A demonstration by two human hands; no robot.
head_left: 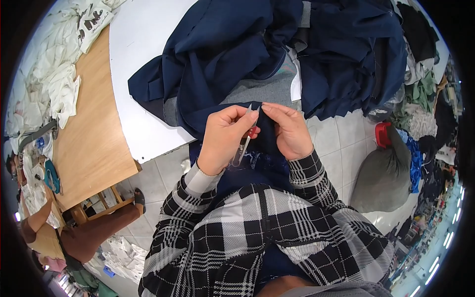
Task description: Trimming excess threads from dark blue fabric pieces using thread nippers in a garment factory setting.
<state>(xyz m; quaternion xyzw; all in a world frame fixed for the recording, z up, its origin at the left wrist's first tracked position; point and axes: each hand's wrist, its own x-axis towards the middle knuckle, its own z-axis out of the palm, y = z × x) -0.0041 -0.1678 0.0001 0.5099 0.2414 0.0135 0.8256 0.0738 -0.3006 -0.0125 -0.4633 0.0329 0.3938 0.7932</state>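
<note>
Looked like the thread-trimming step: left hand [225, 136] gripped small red-handled metal snips [246, 141] at the dark navy fabric garment [222, 54] edge, right hand [291, 129] pinched it taut off the white tabletop [141, 59] (next snip probably needed a steady hold).

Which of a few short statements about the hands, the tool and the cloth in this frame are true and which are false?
1. The left hand holds small thread snips. True.
2. The cloth being worked on is white. False: the right hand pinches an edge of dark blue cloth.
3. The blue cloth lies piled on a white tabletop. True.
4. The sleeves are plain red. False: the sleeves are black and white plaid.
5. A grey stuffed bag sits on the tiled floor to the person's right. True.
</note>
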